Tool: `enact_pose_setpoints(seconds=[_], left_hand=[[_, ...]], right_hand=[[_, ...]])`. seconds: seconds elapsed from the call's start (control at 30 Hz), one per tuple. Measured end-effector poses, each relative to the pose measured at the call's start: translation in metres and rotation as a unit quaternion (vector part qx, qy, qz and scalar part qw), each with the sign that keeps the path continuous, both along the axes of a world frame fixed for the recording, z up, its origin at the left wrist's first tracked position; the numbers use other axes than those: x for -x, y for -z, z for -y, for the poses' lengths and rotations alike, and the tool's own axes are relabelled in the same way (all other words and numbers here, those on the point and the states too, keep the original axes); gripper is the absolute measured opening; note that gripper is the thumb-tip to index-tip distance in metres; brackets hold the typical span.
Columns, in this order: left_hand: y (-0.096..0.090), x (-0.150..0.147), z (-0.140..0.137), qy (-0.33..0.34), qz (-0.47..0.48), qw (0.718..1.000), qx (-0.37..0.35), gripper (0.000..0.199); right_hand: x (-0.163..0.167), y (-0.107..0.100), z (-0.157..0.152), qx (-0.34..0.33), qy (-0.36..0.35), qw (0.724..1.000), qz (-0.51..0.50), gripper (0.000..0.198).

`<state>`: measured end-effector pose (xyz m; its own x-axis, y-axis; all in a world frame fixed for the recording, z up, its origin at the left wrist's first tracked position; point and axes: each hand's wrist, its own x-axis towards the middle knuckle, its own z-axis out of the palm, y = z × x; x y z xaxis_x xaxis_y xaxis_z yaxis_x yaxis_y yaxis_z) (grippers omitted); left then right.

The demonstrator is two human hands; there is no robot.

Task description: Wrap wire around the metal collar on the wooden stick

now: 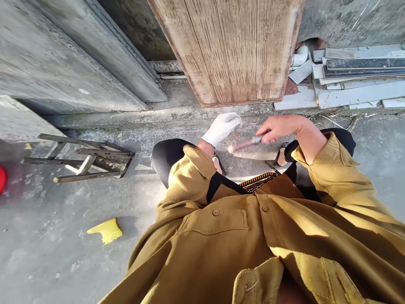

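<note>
My left hand (221,128), in a white knit glove, is in front of my knees with its fingers curled in. Whatever is inside those fingers, if anything, is hidden. A small brownish bit (234,135) shows just below its fingertips. My bare right hand (278,128) is closed around one end of a tool with a brown, rod-like wooden handle (245,145). The handle's pale blunt end points left, below the gloved hand and apart from it. Near my right fingers the tool has a greyish band; its other end is hidden in the hand.
A worn wooden panel (234,50) leans on the wall ahead. Grey boards (79,55) lean at the left, and a small wooden stool (91,156) lies tipped over. A yellow scrap (106,231) is on the concrete. White and dark strips (357,76) are stacked at right beside a pipe (300,56).
</note>
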<state>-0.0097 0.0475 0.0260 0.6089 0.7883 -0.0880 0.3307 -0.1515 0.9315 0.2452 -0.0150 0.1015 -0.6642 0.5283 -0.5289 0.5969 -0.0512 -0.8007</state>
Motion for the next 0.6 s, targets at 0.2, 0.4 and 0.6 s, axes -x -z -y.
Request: enact_pose_setpoints(seconds=[0.2, 0.4, 0.6], left_hand=[[0.000, -0.018, 0.018, 0.127, -0.053, 0.990, 0.033, 0.025], [-0.004, -0.018, 0.022, 0.177, -0.018, 0.984, -0.007, 0.030], [-0.012, -0.007, 0.015, 0.131, -0.041, 0.991, 0.000, 0.024]], right_hand=[[-0.021, 0.010, -0.013, -0.131, 0.319, 0.938, -0.020, 0.034], [-0.011, 0.026, -0.021, -0.172, 0.201, 0.931, 0.253, 0.031], [0.009, 0.026, -0.011, -0.056, 0.000, 0.971, 0.232, 0.031]])
